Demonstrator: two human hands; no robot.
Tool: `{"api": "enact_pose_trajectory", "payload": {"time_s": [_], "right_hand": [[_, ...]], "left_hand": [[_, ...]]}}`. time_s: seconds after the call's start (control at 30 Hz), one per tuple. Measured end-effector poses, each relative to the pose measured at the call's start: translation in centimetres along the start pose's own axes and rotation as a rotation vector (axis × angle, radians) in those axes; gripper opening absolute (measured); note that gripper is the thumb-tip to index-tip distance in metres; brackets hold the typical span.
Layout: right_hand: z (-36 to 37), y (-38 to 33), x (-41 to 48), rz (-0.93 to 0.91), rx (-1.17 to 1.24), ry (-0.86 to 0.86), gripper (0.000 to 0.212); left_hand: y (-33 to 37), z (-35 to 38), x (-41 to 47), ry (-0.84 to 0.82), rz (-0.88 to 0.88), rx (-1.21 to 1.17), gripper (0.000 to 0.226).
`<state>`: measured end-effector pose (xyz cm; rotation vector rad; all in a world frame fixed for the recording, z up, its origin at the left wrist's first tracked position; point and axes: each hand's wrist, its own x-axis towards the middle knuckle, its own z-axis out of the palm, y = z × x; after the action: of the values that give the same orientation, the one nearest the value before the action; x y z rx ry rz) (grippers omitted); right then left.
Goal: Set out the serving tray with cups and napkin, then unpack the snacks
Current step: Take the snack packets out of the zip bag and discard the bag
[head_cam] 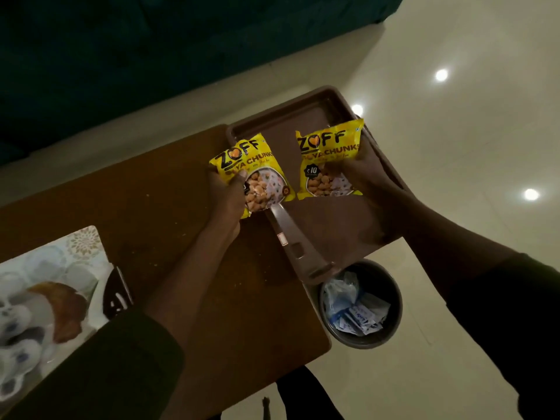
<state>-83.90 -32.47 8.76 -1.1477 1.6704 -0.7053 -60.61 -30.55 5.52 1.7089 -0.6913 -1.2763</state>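
Both hands w/ one yellow snack pkt each: L hand, R hand, above brown tray.

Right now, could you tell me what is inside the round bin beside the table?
The bin holds crumpled clear plastic and white wrappers with blue print. Anything beneath them is covered, and the table's corner hides the bin's left rim.
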Motion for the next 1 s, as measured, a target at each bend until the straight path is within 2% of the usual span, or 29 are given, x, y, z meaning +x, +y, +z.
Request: {"api": "enact_pose_trajectory", "payload": {"time_s": [0.1, 0.3, 0.5, 0.67, 0.8, 0.9, 1.0], "right_hand": [[3.2, -1.7, -0.1, -0.002, 0.059, -0.001, 0.066], [11.7, -6.2, -2.6, -0.116, 0.132, -0.062, 0.057], [21.1, -10.6, -6.3, -0.132, 0.191, -0.124, 0.071], [29.7, -13.6, -9.8, -0.212, 0.121, -0.131, 0.069], [37.1, -15.4, -12.4, -0.247, 0.077, -0.219, 0.079], [42.5, -16.0, -14.8, -0.269, -0.018, -0.274, 0.089], [46.0, -14.9, -16.9, -0.231, -0.166, -0.287, 0.093]], "left_hand": [[0.8, -4.1, -0.4, 0.029, -0.014, -0.046, 0.035], [2.4, -14.4, -1.8, 0.098, 0.033, -0.153, 0.031], [3.6, -25.5, -3.2, 0.159, 0.106, -0.123, 0.028], [3.7, -34.9, -3.7, 0.234, 0.135, -0.084, 0.029], [2.7, -43.4, -4.0, 0.343, 0.122, -0.084, 0.023], [0.8, -49.9, -4.6, 0.364, 0.092, -0.101, 0.025], [-1.7, -55.1, -5.5, 0.353, 0.064, -0.092, 0.012]]}}
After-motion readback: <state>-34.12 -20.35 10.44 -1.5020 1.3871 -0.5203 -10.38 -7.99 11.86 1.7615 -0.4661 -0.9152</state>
